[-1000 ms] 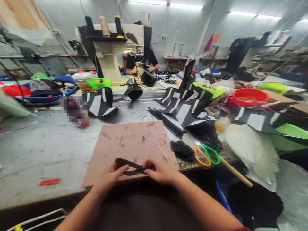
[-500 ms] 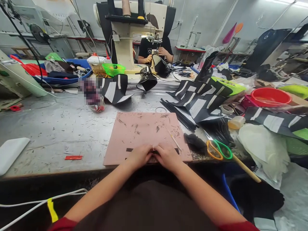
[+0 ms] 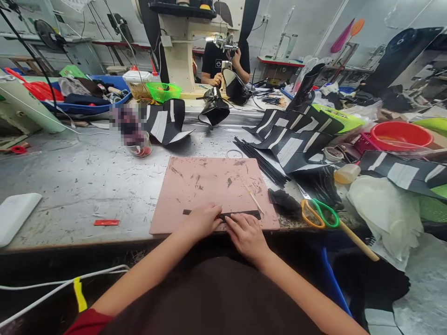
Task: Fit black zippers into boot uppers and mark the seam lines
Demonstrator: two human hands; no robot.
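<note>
A narrow black strip lies flat along the near edge of a pink cutting board. My left hand presses down on the strip's left part with its fingers laid flat. My right hand rests on the strip beside it, fingers stretched out toward the left. Both hands are open and flat on the strip. A thin wooden stick lies on the board just beyond my right hand.
Scissors with orange and green handles lie right of the board beside a black scrap. Black-and-white cut pieces, a bundle of black strips, a red bowl and a glass jar stand further back. Another person works at a sewing machine.
The strip, held looped between both hands a second ago, now lies flat on the board. My hands have spread out along it, pressing it down.
</note>
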